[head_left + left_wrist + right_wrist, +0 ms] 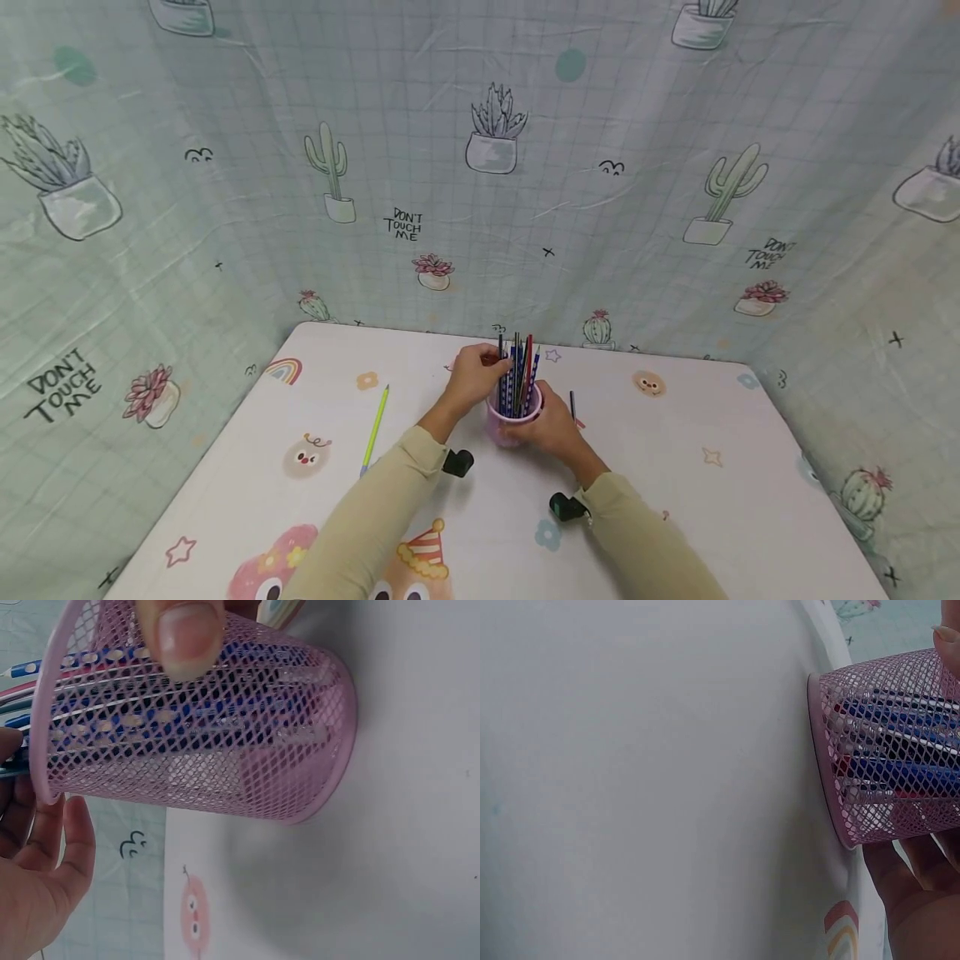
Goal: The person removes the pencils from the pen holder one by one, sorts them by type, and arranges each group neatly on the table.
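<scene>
A pink mesh pencil cup [504, 429] stands on the table, filled with several upright pencils [529, 367], some blue with pale spots, others dark or red. My right hand [551, 423] grips the cup's side; its thumb [187, 641] presses on the mesh in the left wrist view, and its fingers [900, 881] reach round the cup in the right wrist view. At the rim, my left hand [474, 375] pinches a dark pencil [500, 343] among the others. How far that pencil sits inside the cup is hard to tell.
A lime-green pencil [377, 427] lies on the white printed table [720, 517], left of the cup. To the right, a dark pencil [572, 404] shows partly behind my right forearm. Patterned cloth [420, 150] hangs behind the table and at both sides.
</scene>
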